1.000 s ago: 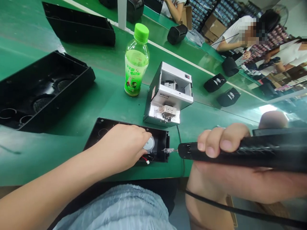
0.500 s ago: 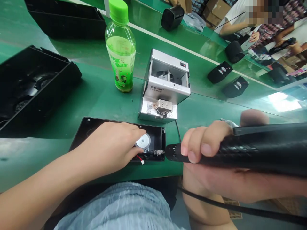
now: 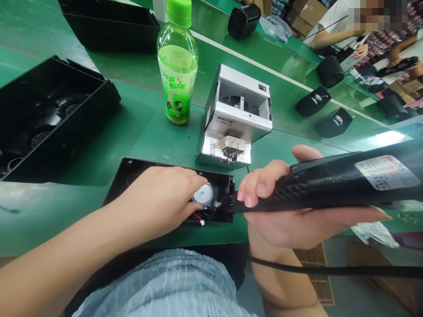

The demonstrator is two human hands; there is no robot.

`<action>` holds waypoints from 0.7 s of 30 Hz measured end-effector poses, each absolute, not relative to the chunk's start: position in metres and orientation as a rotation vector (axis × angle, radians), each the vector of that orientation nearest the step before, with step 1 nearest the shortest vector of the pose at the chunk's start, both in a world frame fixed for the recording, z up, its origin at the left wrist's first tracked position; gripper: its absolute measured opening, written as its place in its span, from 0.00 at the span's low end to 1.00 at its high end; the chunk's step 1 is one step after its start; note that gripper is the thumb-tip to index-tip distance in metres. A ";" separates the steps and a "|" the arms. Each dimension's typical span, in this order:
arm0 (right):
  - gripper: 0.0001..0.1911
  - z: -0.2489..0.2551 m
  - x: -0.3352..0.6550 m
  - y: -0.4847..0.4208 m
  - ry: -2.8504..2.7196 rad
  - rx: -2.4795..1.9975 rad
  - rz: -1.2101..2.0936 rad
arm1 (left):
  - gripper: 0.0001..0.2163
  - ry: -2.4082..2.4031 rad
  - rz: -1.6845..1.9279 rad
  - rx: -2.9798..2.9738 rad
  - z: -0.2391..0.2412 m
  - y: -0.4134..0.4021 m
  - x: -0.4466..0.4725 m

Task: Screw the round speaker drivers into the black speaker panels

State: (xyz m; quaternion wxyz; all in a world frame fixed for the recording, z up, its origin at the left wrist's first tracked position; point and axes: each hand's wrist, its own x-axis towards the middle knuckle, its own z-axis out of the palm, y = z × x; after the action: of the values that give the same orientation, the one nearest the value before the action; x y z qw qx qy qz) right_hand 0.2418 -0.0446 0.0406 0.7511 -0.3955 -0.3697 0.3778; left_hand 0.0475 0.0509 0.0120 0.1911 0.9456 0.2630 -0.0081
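A shallow black panel (image 3: pixel 115 187) lies on the green table in front of me. My left hand (image 3: pixel 168 193) reaches over it, thumb and fingers closed around the edge of a small round speaker (image 3: pixel 202 194) with a silver back. A red wire with a white connector (image 3: pixel 202 223) trails from beside my thumb. On the right, my right hand (image 3: pixel 280 211) is wrapped around a black electric screwdriver (image 3: pixel 310 185), held nearly level. Its tip end is over the panel's right part, close to the speaker; the exact contact point is hard to make out.
Behind the panel stands a silver screw feeder (image 3: pixel 244 116), with a green drink bottle (image 3: pixel 178 79) to its left. Black speaker housings (image 3: pixel 95 110) sit at the far left. A black cable (image 3: pixel 330 270) crosses at lower right. Other people (image 3: pixel 333 31) work across the table.
My right hand has moved the screwdriver left, bringing its front end over the panel and nearer the speaker. The left hand keeps its hold. The whole view has shifted slightly.
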 end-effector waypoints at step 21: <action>0.30 0.039 0.230 -0.051 -0.954 -1.069 0.689 | 0.08 0.762 -0.071 2.474 0.025 0.046 0.048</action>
State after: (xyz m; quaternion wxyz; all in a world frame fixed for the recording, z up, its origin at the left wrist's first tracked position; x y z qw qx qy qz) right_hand 0.2300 -0.0509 0.0392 0.7002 -0.4801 -0.4284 0.3093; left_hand 0.0482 0.0458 0.0250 0.2725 0.9192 0.2831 -0.0262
